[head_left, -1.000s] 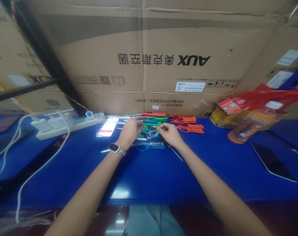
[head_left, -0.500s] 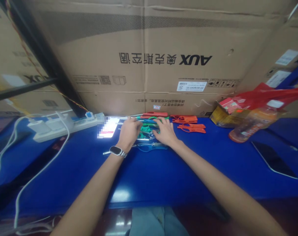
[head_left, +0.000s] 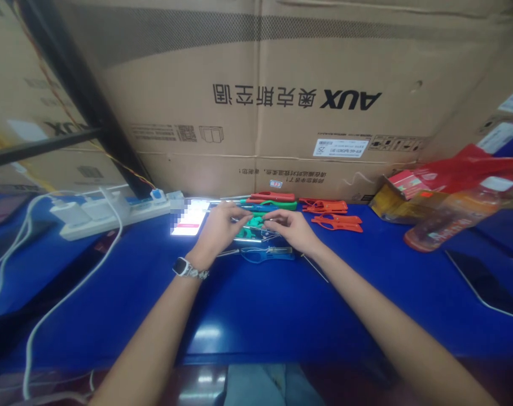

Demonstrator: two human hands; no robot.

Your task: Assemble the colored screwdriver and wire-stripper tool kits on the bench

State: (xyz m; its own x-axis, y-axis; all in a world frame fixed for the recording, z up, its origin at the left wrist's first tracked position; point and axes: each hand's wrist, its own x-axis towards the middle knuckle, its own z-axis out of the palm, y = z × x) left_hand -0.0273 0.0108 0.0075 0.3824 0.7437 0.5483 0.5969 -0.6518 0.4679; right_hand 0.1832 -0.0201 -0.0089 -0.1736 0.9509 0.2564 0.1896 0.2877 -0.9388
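Observation:
My left hand (head_left: 220, 228), with a watch on its wrist, and my right hand (head_left: 292, 228) meet over a small green plastic tool (head_left: 255, 223) on the blue table (head_left: 256, 304). The fingers of both hands pinch the green tool from its two sides. A blue plastic tool (head_left: 260, 255) lies just in front of my hands. Red and green tools (head_left: 273, 198) lie behind them, by the cardboard box.
Orange plastic tools (head_left: 336, 217) lie to the right. A lit phone (head_left: 188, 220) lies left of my hands, beside a white power strip (head_left: 104, 211) with cables. An orange bottle (head_left: 451, 220), a red bag and a dark phone (head_left: 489, 285) are at the right. A large cardboard box (head_left: 260, 101) forms the back wall.
My right hand lay flat on the tools half a second ago; now both hands have closed on the green tool and lifted it slightly. The view has shifted a little.

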